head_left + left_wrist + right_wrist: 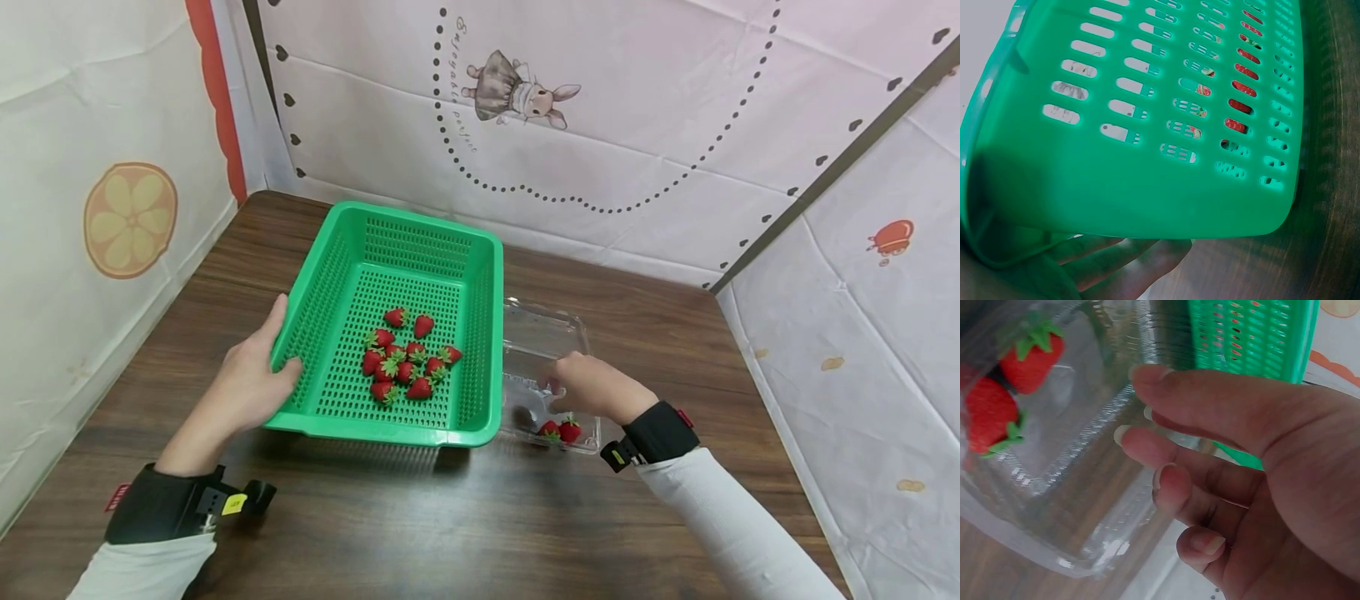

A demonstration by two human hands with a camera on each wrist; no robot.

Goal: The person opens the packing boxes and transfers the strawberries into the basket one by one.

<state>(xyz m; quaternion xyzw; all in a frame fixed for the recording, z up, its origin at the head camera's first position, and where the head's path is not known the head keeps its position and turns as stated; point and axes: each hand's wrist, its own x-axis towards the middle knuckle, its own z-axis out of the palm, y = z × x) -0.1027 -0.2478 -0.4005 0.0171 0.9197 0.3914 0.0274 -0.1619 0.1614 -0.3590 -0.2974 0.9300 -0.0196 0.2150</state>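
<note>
- Your left hand [251, 387] comes in from the lower left, wrist strapped in a black band, and grips the left rim of the green basket [330, 275]. The thumb lies over the edge on the inside; in the left wrist view the fingers [1116, 262] spread underneath the wall.
- The basket is rigid green plastic, rectangular with rounded corners, its floor and walls pierced by rows of small slots. It sits on the dark wood-grain counter [420, 517], its left side tipped up in your hand.
- A heap of small red strawberries [405, 358] with green caps lies on the basket floor, gathered toward the near end.
- Just right of the basket, touching its wall, stands a clear plastic punnet [547, 333], thin, glossy and ribbed. Two strawberries [559, 430] rest in its near corner.
- Your right hand [592, 387] reaches in from the lower right, palm down over the punnet. Its fingers [1166, 447] are loosely curled and close together, tips on the punnet's rim; I cannot tell if they actually pinch it.
</note>
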